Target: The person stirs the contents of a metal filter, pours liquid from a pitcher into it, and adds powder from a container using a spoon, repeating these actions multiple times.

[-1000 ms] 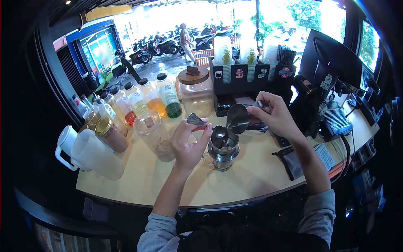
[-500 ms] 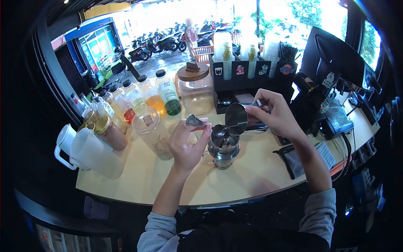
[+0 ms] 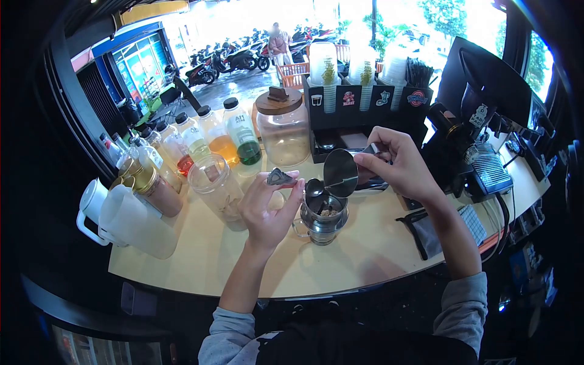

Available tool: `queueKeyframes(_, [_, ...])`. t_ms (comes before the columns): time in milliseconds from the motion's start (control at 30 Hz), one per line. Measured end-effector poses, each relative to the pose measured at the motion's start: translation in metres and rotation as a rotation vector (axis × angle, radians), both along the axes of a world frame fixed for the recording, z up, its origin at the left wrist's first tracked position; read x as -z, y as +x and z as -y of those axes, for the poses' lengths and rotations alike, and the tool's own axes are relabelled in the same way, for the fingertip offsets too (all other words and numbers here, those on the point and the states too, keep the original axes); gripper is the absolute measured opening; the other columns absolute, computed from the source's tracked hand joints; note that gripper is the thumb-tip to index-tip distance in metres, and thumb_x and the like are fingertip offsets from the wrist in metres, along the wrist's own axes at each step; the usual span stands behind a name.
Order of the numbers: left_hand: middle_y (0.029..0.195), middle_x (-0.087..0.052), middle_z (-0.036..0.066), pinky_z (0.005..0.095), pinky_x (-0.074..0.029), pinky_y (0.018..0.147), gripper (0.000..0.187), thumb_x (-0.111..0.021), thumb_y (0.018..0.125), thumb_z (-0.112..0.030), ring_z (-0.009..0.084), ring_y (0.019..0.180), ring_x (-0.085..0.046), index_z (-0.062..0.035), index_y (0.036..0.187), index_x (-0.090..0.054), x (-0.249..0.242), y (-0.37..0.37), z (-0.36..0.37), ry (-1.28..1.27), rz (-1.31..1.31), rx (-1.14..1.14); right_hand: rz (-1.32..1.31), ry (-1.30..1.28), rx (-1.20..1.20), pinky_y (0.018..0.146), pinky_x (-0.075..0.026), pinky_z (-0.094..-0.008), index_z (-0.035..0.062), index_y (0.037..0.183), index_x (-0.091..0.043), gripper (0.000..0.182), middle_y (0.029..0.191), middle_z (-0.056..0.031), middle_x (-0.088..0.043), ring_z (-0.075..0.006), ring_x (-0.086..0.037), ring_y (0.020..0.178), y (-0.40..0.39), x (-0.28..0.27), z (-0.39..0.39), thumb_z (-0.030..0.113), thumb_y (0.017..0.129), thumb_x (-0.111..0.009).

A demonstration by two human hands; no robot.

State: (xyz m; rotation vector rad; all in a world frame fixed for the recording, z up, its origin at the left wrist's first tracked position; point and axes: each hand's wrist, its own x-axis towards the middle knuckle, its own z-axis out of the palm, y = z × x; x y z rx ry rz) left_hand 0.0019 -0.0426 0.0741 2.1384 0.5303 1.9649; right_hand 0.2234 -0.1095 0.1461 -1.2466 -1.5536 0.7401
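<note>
My left hand (image 3: 267, 204) is closed in a pinch on a spoon (image 3: 314, 187). The grey, wedge-shaped end of its handle shows above my fingers, and its bowl is at the rim of a metal cup (image 3: 322, 225). Pale brown, crumbly contents show inside this cup, and a clear handle sticks out at its left. My right hand (image 3: 395, 161) grips a small round metal pitcher (image 3: 340, 173), tilted above the cup with its mouth toward me. My right fingers partly hide its handle. Left of my left hand stands a clear plastic jar (image 3: 213, 185).
Bottles of coloured liquid (image 3: 222, 143), a wooden-lidded glass jar (image 3: 284, 131) and white jugs (image 3: 137, 222) line the left and back. A black cup holder (image 3: 365, 100) stands behind. At right are a dark cloth (image 3: 420, 234) and a coffee machine (image 3: 486, 167).
The spoon's bowl has shifted slightly up and left toward the cup's rim, along with my left hand. More of the cup's contents shows. The tilted pitcher has barely moved.
</note>
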Motion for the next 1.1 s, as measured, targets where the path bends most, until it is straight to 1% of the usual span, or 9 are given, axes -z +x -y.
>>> queueKeyframes(67, [0.076, -0.066, 0.006, 0.026, -0.048, 0.059, 0.019, -0.075, 0.072, 0.001, 0.016, 0.067, -0.065, -0.003, 0.089, -0.067, -0.001, 0.0, -0.001, 0.065, -0.021, -0.021, -0.001, -0.003, -0.005, 0.059, -0.052, -0.0189, 0.0012, 0.077, -0.046, 0.022, 0.062, 0.0056, -0.046, -0.0002, -0.054, 0.067, -0.004, -0.001, 0.002, 0.009, 0.088, -0.064])
queueKeyframes(167, [0.076, -0.066, 0.006, 0.0261, -0.048, 0.059, 0.019, -0.075, 0.072, 0.001, 0.0159, 0.067, -0.065, -0.0031, 0.089, -0.067, 0.001, 0.001, -0.002, 0.062, -0.023, -0.021, -0.035, 0.005, -0.013, 0.055, -0.046, -0.0174, 0.0018, 0.076, -0.046, 0.024, 0.06, 0.0061, -0.043, 0.0012, -0.05, 0.063, -0.007, -0.002, 0.005, 0.011, 0.087, -0.066])
queueKeyframes(333, [0.076, -0.066, 0.006, 0.0262, -0.048, 0.059, 0.019, -0.075, 0.072, 0.001, 0.0159, 0.067, -0.065, -0.0031, 0.088, -0.067, 0.001, 0.001, -0.001, 0.057, -0.019, -0.022, 0.118, 0.03, 0.031, 0.051, -0.038, -0.0173, 0.003, 0.072, -0.046, 0.028, 0.061, 0.0067, -0.04, 0.0004, -0.038, 0.058, 0.001, 0.002, 0.007, 0.013, 0.085, -0.068])
queueKeyframes(433, [0.076, -0.065, 0.006, 0.026, -0.048, 0.059, 0.019, -0.075, 0.072, 0.001, 0.0157, 0.067, -0.065, -0.003, 0.088, -0.067, 0.002, 0.002, -0.002, 0.053, -0.002, -0.006, 0.123, 0.058, 0.027, 0.051, -0.039, -0.0174, 0.0037, 0.071, -0.045, 0.028, 0.061, 0.007, -0.039, -0.0002, -0.035, 0.057, 0.004, 0.005, 0.009, 0.013, 0.085, -0.068])
queueKeyframes(633, [0.076, -0.065, 0.006, 0.0252, -0.049, 0.059, 0.019, -0.075, 0.072, 0.002, 0.0154, 0.067, -0.065, -0.0027, 0.089, -0.067, 0.002, 0.001, -0.002, 0.068, 0.0, 0.001, -0.047, 0.022, 0.014, 0.052, -0.042, -0.0177, 0.0036, 0.072, -0.048, 0.025, 0.062, 0.0076, -0.039, 0.0004, -0.037, 0.059, 0.005, 0.003, 0.02, 0.012, 0.084, -0.068])
queueKeyframes(767, [0.076, -0.065, 0.006, 0.0252, -0.048, 0.059, 0.02, -0.075, 0.072, 0.002, 0.0153, 0.067, -0.065, -0.0025, 0.09, -0.067, 0.003, 0.001, -0.001, 0.051, -0.002, 0.004, -0.014, 0.05, 0.039, 0.053, -0.042, -0.0171, 0.003, 0.073, -0.049, 0.023, 0.062, 0.0072, -0.039, 0.0007, -0.036, 0.059, 0.015, 0.007, 0.02, 0.01, 0.085, -0.067])
queueKeyframes(867, [0.076, -0.065, 0.006, 0.0252, -0.048, 0.059, 0.02, -0.075, 0.072, 0.002, 0.0152, 0.067, -0.065, -0.0025, 0.09, -0.067, 0.002, 0.0, 0.001, 0.051, -0.009, -0.003, 0.096, 0.058, 0.097, 0.054, -0.042, -0.0165, 0.003, 0.073, -0.048, 0.022, 0.062, 0.0073, -0.038, 0.0009, -0.034, 0.059, 0.019, 0.007, 0.018, 0.009, 0.085, -0.067])
queueKeyframes(933, [0.076, -0.065, 0.006, 0.0252, -0.048, 0.059, 0.02, -0.075, 0.072, 0.002, 0.0152, 0.067, -0.065, -0.0024, 0.09, -0.067, 0.002, 0.0, 0.0, 0.064, -0.008, -0.006, 0.018, 0.064, 0.101, 0.052, -0.038, -0.0165, 0.0034, 0.072, -0.047, 0.024, 0.062, 0.0082, -0.036, 0.0011, -0.031, 0.059, 0.015, 0.006, 0.016, 0.008, 0.084, -0.067])
queueKeyframes(1100, [0.076, -0.065, 0.006, 0.0253, -0.049, 0.059, 0.02, -0.075, 0.072, 0.002, 0.0154, 0.067, -0.065, -0.0023, 0.089, -0.067, 0.001, -0.002, 0.002, 0.068, -0.011, -0.013, 0.009, 0.102, 0.113, 0.05, -0.033, -0.0169, 0.0044, 0.07, -0.044, 0.027, 0.062, 0.0089, -0.034, 0.0013, -0.031, 0.06, 0.014, 0.007, 0.012, 0.007, 0.084, -0.067])
